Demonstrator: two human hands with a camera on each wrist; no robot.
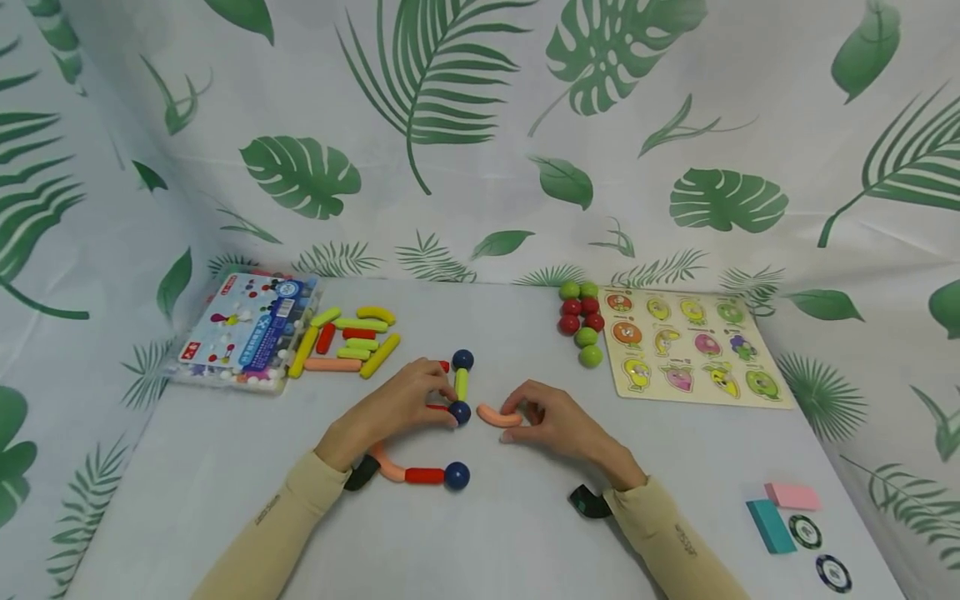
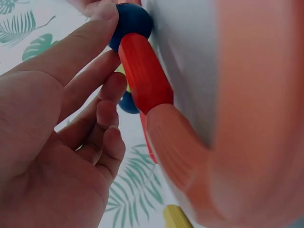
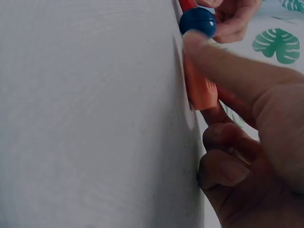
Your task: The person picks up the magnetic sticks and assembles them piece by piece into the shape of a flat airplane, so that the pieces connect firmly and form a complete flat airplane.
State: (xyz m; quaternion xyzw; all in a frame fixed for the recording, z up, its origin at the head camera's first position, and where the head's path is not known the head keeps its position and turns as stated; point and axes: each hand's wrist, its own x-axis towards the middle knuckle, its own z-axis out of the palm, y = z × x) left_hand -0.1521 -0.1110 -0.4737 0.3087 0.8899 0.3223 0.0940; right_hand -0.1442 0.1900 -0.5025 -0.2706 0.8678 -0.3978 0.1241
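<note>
1. Our left hand point(image 1: 397, 404) pinches a smooth blue ball point(image 1: 460, 412) near the surface's point(image 1: 525, 533) middle.
2. Our right hand point(image 1: 558, 421) pinches a curved peach stick point(image 1: 491, 416) just beside it.
3. A ridged red stick point(image 2: 145, 73) meets the ball; in the head view our fingers partly hide it.
4. Toward the surface's far left corner, a clear plastic box point(image 1: 266, 385) holds contents we can't make out.
</note>
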